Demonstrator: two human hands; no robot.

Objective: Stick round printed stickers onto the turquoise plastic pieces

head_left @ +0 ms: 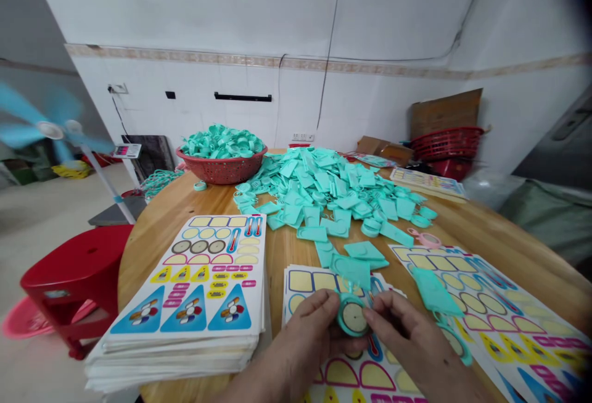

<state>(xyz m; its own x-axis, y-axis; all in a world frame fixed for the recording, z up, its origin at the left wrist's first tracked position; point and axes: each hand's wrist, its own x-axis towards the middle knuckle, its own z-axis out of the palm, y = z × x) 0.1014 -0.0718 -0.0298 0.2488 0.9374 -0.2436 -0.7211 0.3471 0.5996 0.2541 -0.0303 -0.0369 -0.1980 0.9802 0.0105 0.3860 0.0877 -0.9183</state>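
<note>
Left hand (pixel 300 332): our fingers pinch the round teal tag (pixel 352 318) at its edge.
Right hand (pixel 407 344): our fingers, pressed together, grip the opposite edge, above the sticker sheet (pixel 341 373).

"What lay mid-table on the round wooden table (pixel 504 236)?"

"A heap of flat plastic tags (pixel 324 187). Behind it, to the left, stood a plastic basket (pixel 222 171) filled with plastic rings (pixel 221 142)."

"Nearest the person?"

"A thick stack of printed sheets (pixel 185 279) at left, a middle stack of printed sheets (pixel 300 286), and a spread of printed sheets (pixel 490 323) at right. Above the middle stack, the left hand (pixel 305 323) and right hand (pixel 407 335) held a round tag (pixel 353 316) between them."

"Off the table?"

"A stool (pixel 76 273) stood left, a fan (pixel 49 130) beyond it, and stacked baskets (pixel 446 144) behind at right."
</note>
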